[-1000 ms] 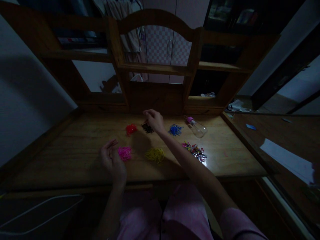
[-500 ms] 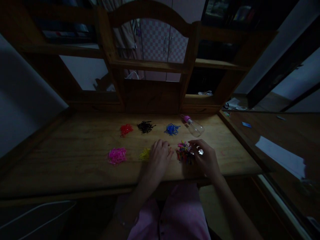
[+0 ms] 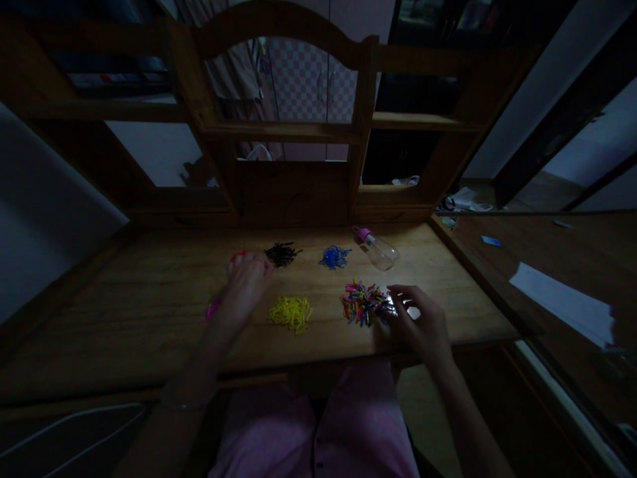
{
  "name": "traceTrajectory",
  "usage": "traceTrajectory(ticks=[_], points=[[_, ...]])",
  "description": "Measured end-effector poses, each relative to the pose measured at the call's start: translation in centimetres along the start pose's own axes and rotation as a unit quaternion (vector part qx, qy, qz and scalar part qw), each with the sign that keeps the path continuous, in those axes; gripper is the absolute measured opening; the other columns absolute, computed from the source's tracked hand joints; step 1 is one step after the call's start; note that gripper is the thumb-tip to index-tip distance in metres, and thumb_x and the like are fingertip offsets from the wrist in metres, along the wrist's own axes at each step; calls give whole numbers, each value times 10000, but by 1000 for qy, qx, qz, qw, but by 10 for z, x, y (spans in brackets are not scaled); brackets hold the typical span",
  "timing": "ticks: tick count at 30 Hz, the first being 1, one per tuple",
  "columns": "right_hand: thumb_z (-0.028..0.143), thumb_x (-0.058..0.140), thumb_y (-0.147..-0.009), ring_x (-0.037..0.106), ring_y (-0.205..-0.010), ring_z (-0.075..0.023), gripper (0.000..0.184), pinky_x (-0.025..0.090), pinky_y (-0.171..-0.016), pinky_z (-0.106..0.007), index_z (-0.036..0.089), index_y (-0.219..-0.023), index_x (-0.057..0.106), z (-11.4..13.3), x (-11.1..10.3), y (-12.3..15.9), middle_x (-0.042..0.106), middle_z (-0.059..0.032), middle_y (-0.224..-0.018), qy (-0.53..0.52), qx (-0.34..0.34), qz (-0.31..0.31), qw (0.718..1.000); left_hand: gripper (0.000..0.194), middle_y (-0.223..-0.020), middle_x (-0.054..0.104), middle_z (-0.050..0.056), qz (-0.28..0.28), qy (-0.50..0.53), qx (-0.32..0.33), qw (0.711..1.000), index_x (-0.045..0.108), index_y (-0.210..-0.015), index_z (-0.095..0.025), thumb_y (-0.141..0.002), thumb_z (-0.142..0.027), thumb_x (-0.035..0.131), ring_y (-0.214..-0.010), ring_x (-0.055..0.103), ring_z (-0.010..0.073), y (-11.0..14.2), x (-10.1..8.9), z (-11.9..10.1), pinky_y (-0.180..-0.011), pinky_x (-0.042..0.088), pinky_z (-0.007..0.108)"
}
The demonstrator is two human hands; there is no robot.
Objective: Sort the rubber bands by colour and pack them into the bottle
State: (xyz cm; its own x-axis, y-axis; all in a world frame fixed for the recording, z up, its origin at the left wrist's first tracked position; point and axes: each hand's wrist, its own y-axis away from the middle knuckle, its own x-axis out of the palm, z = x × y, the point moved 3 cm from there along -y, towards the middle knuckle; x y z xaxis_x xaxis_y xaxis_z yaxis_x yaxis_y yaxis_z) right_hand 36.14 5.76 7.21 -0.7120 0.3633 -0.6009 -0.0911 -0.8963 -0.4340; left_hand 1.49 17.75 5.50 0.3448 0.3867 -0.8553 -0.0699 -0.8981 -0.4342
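Observation:
My left hand [image 3: 247, 275] reaches over the red pile [image 3: 239, 255] of small bands, covering most of it. Its fingers are blurred and point down, so I cannot make out what they hold. Below that wrist a bit of the pink pile [image 3: 213, 307] shows. My right hand [image 3: 421, 315] rests at the right edge of a mixed-colour pile [image 3: 365, 302] of small elongated loops, like rubber bands or paper clips. Its thumb and forefinger are apart. Between the hands lies a yellow pile [image 3: 290, 313]. Behind are a black pile [image 3: 281, 254] and a blue pile [image 3: 335, 257].
A clear bottle [image 3: 381, 253] with a pink cap lies on its side behind the mixed pile. The wooden desk [image 3: 164, 285] is backed by a shelf unit [image 3: 293, 133]. White paper [image 3: 562, 302] and a blue card [image 3: 491, 241] lie on the surface to the right.
My left hand has moved left and away from me, from beside the yellow pile to over the red one. My right hand has shifted slightly right, its fingers parting. The view has turned a little.

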Motion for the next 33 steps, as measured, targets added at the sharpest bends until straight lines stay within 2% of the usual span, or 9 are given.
traceTrajectory(ticks=[3, 5, 8, 11, 13, 16, 19, 24, 33], points=[[242, 552, -901, 619, -914, -235, 196, 514, -752, -362, 236, -1069, 654, 1, 7, -1, 658, -78, -1006, 18, -22, 29, 999, 163, -709, 531, 78, -4, 23, -35, 999, 525, -619, -214, -756, -270, 593, -882, 545, 338, -22, 0, 51, -905, 380, 522], [240, 571, -892, 596, -993, -250, 207, 499, -835, -390, 238, -1084, 649, 3, 13, -1, 644, -83, -1042, 27, -41, 41, 998, 160, -724, 542, 83, -6, 27, -37, 999, 548, -639, -208, -728, -303, 640, -901, 548, 347, -27, -1, 58, -912, 382, 523], [213, 581, -882, 569, -1033, -257, 247, 481, -880, -410, 246, -1120, 638, 5, 21, -1, 629, -87, -1084, 30, -67, 61, 995, 139, -822, 579, 95, -26, 53, -9, 998, 625, -784, -196, -766, -332, 642, -918, 545, 327, -17, -7, 23, -913, 395, 501], [166, 598, -855, 550, -1051, -269, 278, 465, -888, -429, 255, -1114, 646, 5, 25, -1, 621, -88, -1117, 45, -92, 81, 991, 134, -929, 608, 81, 63, 129, 80, 986, 651, -879, -218, -843, -327, 581, -949, 546, 281, 7, -7, -46, -900, 422, 440], [144, 597, -846, 540, -1060, -275, 271, 453, -892, -440, 257, -1085, 658, 6, 26, -2, 618, -84, -1130, 61, -103, 95, 988, 135, -961, 620, 69, 143, 191, 141, 961, 645, -896, -222, -879, -316, 550, -970, 552, 252, 26, -2, -89, -902, 434, 401], [125, 584, -847, 532, -1074, -272, 281, 440, -901, -442, 262, -1081, 659, 8, 25, -2, 615, -77, -1143, 75, -104, 105, 986, 159, -1027, 621, 67, 193, 230, 170, 939, 630, -993, -215, -913, -274, 506, -1022, 545, 234, 40, 8, -127, -926, 431, 382], [132, 571, -859, 537, -1072, -270, 287, 440, -901, -437, 266, -1098, 655, 7, 22, -2, 614, -81, -1135, 70, -95, 92, 989, 189, -1067, 620, 75, 191, 230, 174, 938, 624, -1046, -206, -916, -214, 487, -1054, 528, 231, 34, 20, -137, -955, 413, 386], [175, 543, -900, 558, -1041, -261, 254, 456, -899, -425, 264, -1109, 654, 3, 17, 1, 621, -84, -1089, 46, -72, 57, 995, 102, -961, 605, 59, 249, 225, 208, 919, 639, -911, -201, -878, -261, 563, -975, 529, 225, 18, 34, -135, -877, 435, 364], [128, 520, -878, 579, -1005, -253, 249, 486, -863, -401, 242, -1055, 653, -3, 8, 6, 629, -82, -1035, 15, -25, 18, 999, 121, -890, 656, 32, 291, 291, 161, 897, 663, -861, -202, -836, -290, 583, -870, 583, 200, 18, 31, -133, -761, 447, 306]])
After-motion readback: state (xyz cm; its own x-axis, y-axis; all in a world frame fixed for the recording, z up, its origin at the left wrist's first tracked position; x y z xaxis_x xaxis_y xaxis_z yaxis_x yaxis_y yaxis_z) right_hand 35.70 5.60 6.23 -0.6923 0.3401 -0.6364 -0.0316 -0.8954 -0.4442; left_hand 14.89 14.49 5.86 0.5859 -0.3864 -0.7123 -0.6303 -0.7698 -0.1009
